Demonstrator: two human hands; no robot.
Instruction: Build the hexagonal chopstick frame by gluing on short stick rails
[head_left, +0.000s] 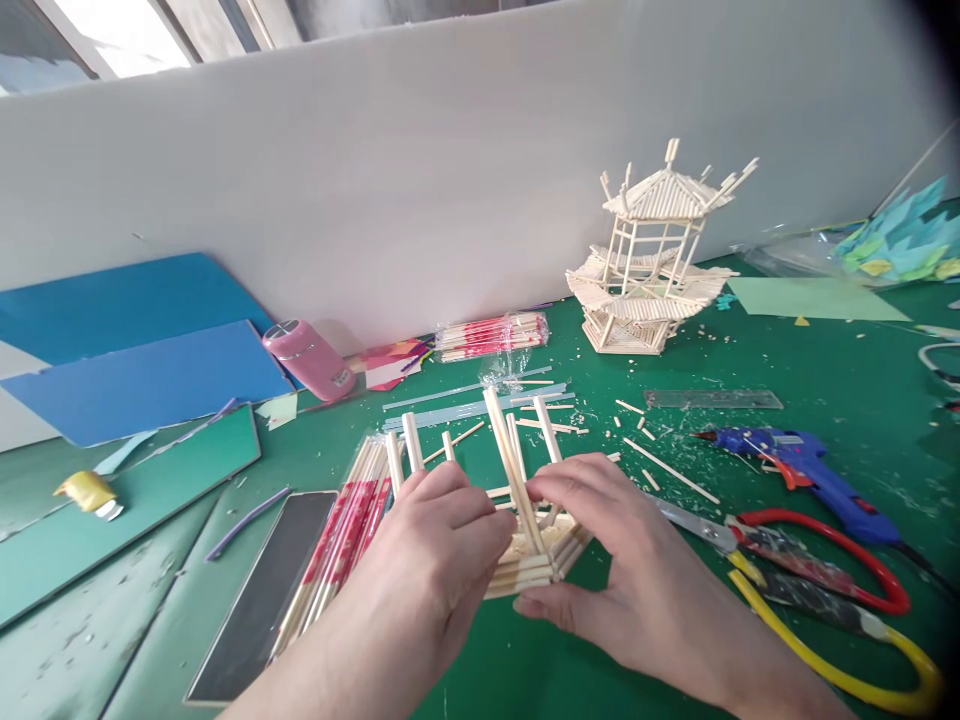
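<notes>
A small model of pale wooden sticks (525, 575) stands on the green table in front of me, with a stick-built base and several upright posts. My left hand (446, 560) is curled over the base's left side, thumb and fingers closed on it; the fingertips are partly hidden. On the right, my right hand (637, 570) holds the near corner, its thumb low in front and its fingers beside a tilted pair of sticks (517, 470). Much of the base is covered by both hands.
A finished-looking stick pavilion (652, 270) stands at the back. Right of my hands lie a blue glue gun (810, 475) and red-and-yellow-handled scissors (825, 580). Packed sticks (352, 530), a dark panel (262, 600), glue sticks (480, 405) and a pink flask (309, 358) lie left and behind.
</notes>
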